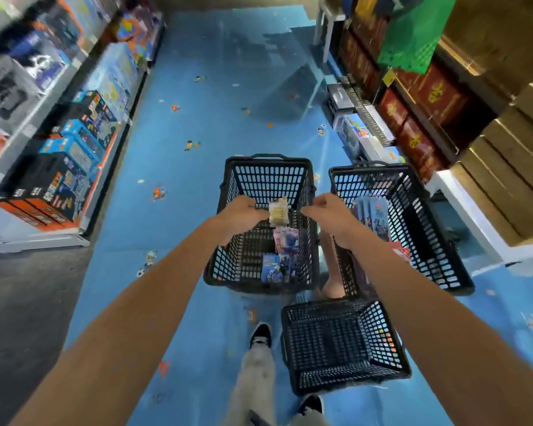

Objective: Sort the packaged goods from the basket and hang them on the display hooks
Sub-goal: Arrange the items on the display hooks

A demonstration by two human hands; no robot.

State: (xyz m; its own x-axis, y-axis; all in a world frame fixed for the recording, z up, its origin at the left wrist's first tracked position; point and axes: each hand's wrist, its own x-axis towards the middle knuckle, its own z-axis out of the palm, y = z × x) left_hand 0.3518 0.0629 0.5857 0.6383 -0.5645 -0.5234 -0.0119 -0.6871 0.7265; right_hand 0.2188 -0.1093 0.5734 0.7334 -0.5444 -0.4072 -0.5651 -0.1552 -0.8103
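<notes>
My left hand [243, 215] pinches a small pale yellow packet [278, 213] and holds it up over the middle black basket [266, 167]. Just right of the packet is my right hand [328, 212], a small gap away, with its thumb and fingers curled together and nothing visible between them. A pink packet [286, 238] and blue packets [273, 269] lie at the bottom of this basket. To its right, a second black basket [425, 229] holds several upright blue packs [371, 210]. No display hooks are in view.
A third black basket [345, 345], tilted and holding nothing, stands by my feet [260, 335] on the blue floor. Shelves of boxed toys [65, 167] line the left of the aisle. Red boxes [419, 139] and wooden crates [505, 167] line the right.
</notes>
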